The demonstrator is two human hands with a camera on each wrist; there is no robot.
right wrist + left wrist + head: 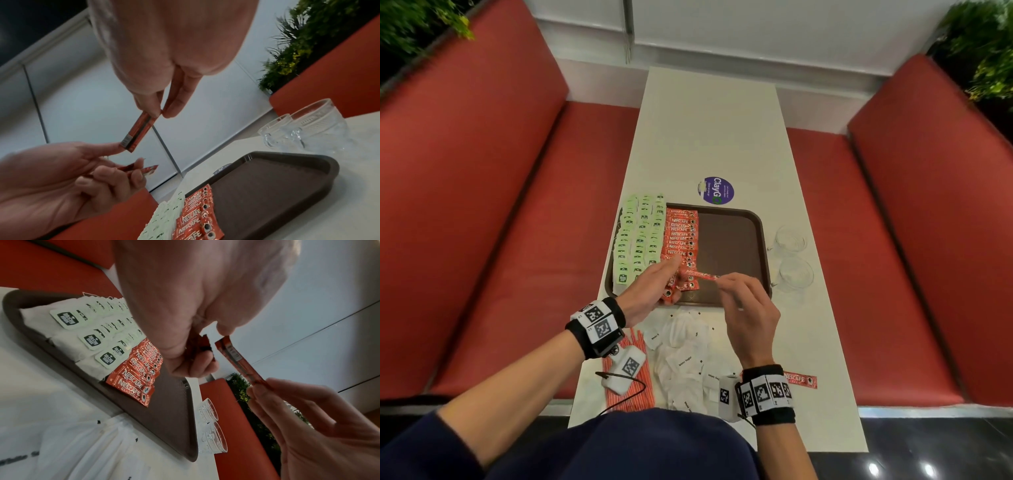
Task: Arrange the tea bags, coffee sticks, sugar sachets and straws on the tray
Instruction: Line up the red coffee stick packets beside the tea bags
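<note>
A brown tray (729, 246) (170, 402) (267, 186) holds rows of green tea bags (640, 236) (88, 331) (164, 217) on its left. Beside them lies a column of red coffee sticks (681, 236) (139, 376) (195, 216). Above the tray's near edge my right hand (722, 279) (160, 113) pinches one coffee stick (698, 274) (236, 360) (137, 133) by its end. My left hand (671, 287) (107, 170) grips a few more sticks (202, 344) (139, 168), its index fingertip at the pinched stick's other end. White sugar sachets (681, 356) (82, 443) and red striped straws (640, 387) lie on the table in front.
Two glass cups (791, 257) (211, 426) (308, 126) stand just right of the tray. One loose coffee stick (799, 379) lies by my right wrist. A round purple sticker (715, 190) is behind the tray. Red benches flank the narrow white table (709, 130).
</note>
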